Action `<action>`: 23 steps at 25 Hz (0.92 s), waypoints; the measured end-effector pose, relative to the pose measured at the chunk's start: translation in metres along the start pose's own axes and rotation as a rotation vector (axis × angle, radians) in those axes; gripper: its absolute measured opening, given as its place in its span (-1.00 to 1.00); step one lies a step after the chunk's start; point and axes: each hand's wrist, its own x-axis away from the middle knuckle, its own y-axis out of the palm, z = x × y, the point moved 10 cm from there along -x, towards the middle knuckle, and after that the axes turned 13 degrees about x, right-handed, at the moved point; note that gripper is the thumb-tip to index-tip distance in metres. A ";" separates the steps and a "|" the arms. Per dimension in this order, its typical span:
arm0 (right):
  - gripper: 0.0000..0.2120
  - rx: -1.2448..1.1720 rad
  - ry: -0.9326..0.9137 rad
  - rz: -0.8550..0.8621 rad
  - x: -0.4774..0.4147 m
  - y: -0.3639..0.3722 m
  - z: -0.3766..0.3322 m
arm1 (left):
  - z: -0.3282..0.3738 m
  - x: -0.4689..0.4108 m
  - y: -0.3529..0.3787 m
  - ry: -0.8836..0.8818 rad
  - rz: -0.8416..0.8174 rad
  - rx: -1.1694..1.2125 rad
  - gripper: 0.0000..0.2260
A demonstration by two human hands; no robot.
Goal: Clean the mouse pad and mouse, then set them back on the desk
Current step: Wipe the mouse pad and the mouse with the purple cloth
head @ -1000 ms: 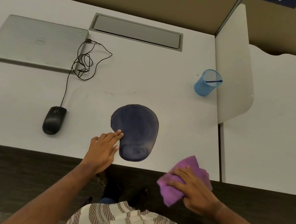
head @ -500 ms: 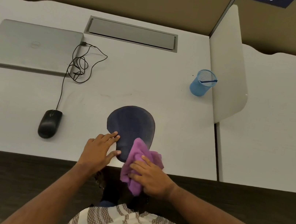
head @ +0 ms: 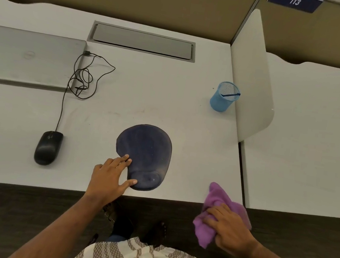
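Looking down from my head, the one container is a blue mesh pen cup standing upright at the right of the desk, just beside the white divider. One blue pen lies slanted across its mouth.

The dark blue mouse pad lies flat near the desk's front edge, its raised wrist rest toward me. My left hand rests on the desk against the pad's left side. Its fingers are straight and spread, holding nothing: the fingertips touch the pad's left edge, and the thumb touches the wrist rest at its near corner.

My right hand is well apart from the pad, to the right at the desk's front edge, fingers curled round a bunched purple cloth, whose upper end lies over the desk's edge.

The black mouse sits left of the pad and apart from my left hand. Its cable runs up to the closed laptop.
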 end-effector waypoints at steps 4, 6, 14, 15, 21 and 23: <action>-0.42 -0.024 -0.008 0.190 -0.045 -0.045 -0.018 | 0.000 0.001 -0.001 0.001 0.008 0.015 -0.27; -0.36 -0.030 0.033 0.216 -0.089 -0.056 -0.020 | 0.001 0.001 -0.002 0.002 0.006 0.010 -0.26; -0.41 -0.182 0.091 0.063 -0.127 -0.025 0.007 | 0.001 0.000 -0.001 -0.002 -0.001 -0.017 -0.26; -0.38 -0.213 0.116 0.084 -0.112 -0.024 0.015 | 0.001 0.001 -0.001 0.001 -0.001 -0.018 -0.26; -0.40 -0.312 0.250 -0.009 0.008 0.019 0.050 | 0.000 0.000 -0.001 0.013 0.005 -0.014 -0.26; -0.55 -0.263 0.264 -0.044 0.041 0.024 0.053 | 0.001 0.000 -0.001 0.015 0.010 -0.006 -0.27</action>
